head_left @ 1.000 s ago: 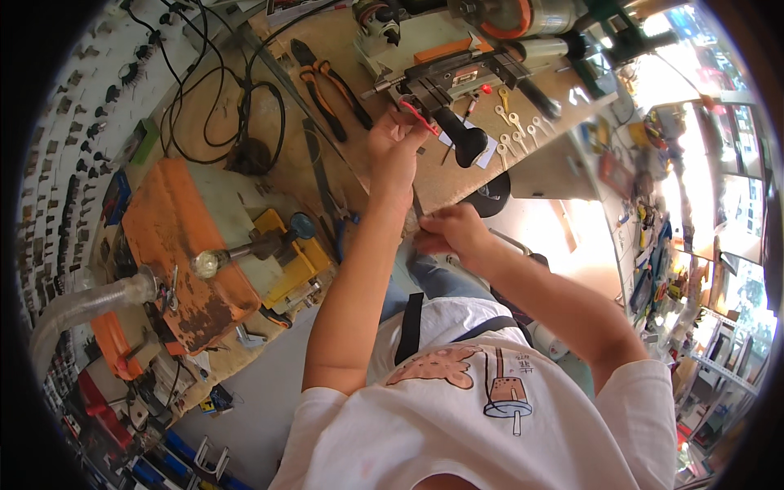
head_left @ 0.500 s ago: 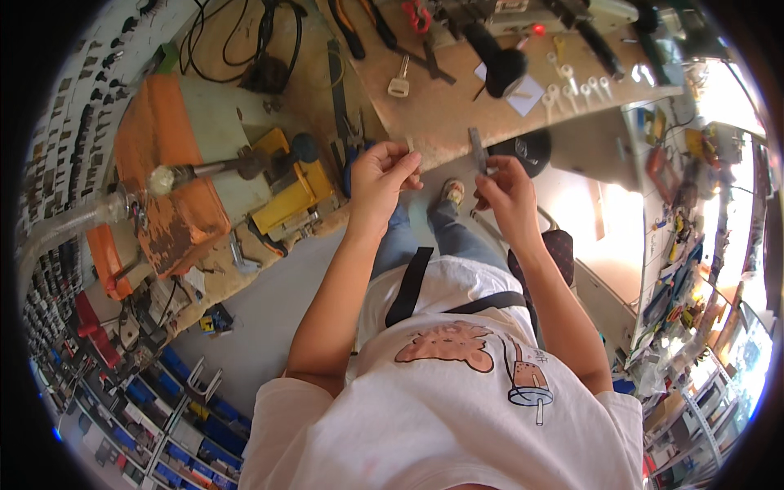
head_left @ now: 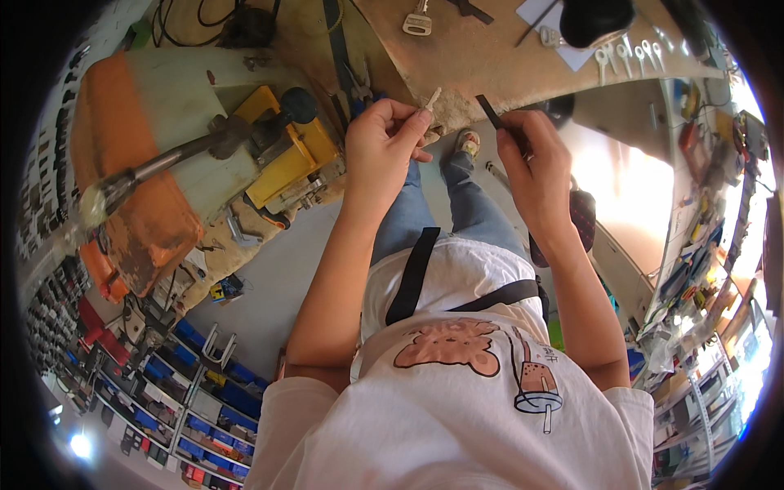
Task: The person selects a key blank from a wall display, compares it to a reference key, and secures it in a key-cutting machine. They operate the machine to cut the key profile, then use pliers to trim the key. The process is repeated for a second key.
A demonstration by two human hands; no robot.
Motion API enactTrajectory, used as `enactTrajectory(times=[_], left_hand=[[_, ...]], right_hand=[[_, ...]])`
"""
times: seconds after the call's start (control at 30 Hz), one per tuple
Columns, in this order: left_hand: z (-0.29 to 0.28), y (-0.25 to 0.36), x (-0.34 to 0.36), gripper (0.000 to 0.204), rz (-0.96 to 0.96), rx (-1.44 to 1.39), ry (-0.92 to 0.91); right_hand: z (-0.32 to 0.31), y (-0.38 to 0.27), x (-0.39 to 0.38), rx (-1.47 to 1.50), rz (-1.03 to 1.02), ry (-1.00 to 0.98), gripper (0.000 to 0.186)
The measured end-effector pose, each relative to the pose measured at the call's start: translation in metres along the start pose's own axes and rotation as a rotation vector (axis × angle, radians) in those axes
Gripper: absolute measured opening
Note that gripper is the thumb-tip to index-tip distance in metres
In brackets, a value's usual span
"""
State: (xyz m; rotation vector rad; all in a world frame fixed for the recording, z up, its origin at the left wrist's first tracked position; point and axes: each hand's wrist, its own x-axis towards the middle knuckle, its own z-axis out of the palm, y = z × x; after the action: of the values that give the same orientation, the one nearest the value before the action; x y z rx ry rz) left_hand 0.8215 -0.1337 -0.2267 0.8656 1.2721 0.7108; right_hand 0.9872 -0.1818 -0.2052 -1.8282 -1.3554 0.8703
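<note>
Between the thumb and fingers of my left hand is a small silvery key, its blade pointing up and away from me. My right hand is closed around a thin, flat dark file, whose tip sticks out toward the bench. A short gap separates the file from the key. Both hands are in front of the near edge of the wooden bench. Another key with a broad head lies on the bench beyond my left hand.
Several keys lie in a row at the bench's right, near a black rounded object. On the left stands an orange and grey machine with a long lever and a yellow part. Pliers lie behind my left hand.
The key now shows clearly above my left fingertips. My right hand has moved right, and its file has tilted, tip toward the left. The whole view has shifted, with the bench higher.
</note>
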Motion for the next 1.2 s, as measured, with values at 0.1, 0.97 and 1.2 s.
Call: enactTrajectory(times=[0.1,0.97,1.2], left_hand=[[-0.008,0.002,0.005,0.018,-0.103,-0.018,-0.074],[-0.015,-0.003,0.018,0.022,-0.08,0.021,-0.282],[-0.013,-0.004,0.017,0.021,-0.119,-0.15,-0.282]], right_hand=[[0.008,-0.005,0.002,-0.024,-0.086,0.022,0.009],[0.054,-0.002,0.026,-0.331,-0.416,0.311,0.018],[0.06,-0.008,0.015,-0.348,-0.364,0.313,0.02]])
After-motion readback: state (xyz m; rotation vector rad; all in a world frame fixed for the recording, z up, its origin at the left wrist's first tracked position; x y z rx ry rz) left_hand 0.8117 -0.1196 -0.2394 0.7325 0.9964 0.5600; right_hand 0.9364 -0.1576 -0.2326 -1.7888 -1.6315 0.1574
